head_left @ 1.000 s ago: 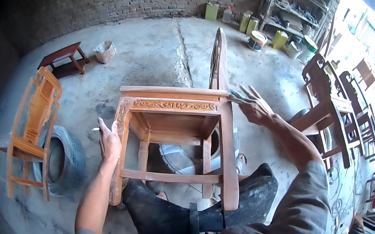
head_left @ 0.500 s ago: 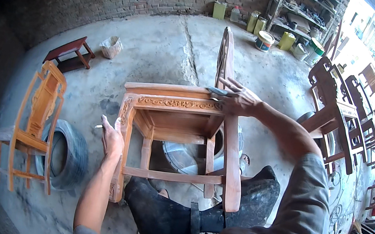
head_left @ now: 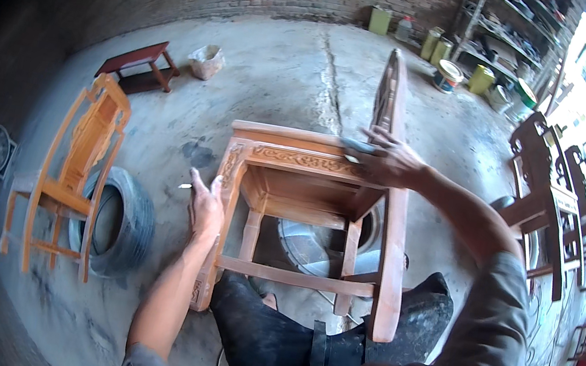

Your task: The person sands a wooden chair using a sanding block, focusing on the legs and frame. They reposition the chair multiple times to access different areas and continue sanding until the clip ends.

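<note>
One carved wooden chair stands with the person's dark trousers at its near side. Beside the chair's carved leg, the left hand, half open, pinches a white stick; atop the chair's seat edge, the right hand, fingers spread, holds a blurred grey pad.

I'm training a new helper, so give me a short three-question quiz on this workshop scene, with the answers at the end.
1. True or false: the right hand is at the left end of the carved rail.
2. Multiple choice: which is closest to the orange chair at the left of the picture? A) a bucket, B) a tyre, C) a metal shelf.
3. Fill in the blank: a small white stick is held in the person's ____ hand.

Key:
1. False; it is near the right end.
2. B.
3. Left.
</note>
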The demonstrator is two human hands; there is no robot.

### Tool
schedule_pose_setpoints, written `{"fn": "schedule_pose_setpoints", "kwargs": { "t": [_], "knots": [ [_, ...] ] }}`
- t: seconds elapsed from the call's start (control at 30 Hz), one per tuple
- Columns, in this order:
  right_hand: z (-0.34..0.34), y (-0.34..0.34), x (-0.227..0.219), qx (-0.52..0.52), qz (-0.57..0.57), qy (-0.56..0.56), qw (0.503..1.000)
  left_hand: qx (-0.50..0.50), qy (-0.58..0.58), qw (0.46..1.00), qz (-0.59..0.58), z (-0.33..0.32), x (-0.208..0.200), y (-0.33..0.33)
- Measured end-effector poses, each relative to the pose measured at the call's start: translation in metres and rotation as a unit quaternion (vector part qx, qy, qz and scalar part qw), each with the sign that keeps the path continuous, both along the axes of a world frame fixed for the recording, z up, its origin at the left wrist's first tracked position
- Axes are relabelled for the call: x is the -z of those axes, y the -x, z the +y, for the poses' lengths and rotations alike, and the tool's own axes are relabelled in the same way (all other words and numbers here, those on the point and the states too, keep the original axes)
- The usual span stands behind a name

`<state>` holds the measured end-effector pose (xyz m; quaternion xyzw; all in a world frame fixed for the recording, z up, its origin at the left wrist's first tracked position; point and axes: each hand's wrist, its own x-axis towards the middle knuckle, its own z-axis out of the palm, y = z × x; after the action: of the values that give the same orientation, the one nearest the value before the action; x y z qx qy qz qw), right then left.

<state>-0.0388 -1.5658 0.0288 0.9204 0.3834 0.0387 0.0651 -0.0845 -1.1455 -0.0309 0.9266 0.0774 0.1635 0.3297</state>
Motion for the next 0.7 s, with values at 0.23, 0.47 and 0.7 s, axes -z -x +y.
{"fn": "schedule_pose_setpoints", "kwargs": {
  "t": [0.23, 0.47, 0.7],
  "knots": [
    [0.137, -0.056, 0.009, -0.007, -0.031, -0.033, 0.999, 0.011, 0.001, 1.000, -0.018, -0.007, -0.002, -0.004],
    [0.173, -0.070, 0.014, -0.030, 0.001, -0.036, 0.999, -0.004, 0.018, 1.000, -0.009, 0.000, -0.005, 0.004],
    [0.234, -0.093, 0.015, -0.009, -0.016, -0.050, 0.999, 0.004, 0.011, 1.000, 0.008, -0.013, -0.009, -0.003]
  ]
}}
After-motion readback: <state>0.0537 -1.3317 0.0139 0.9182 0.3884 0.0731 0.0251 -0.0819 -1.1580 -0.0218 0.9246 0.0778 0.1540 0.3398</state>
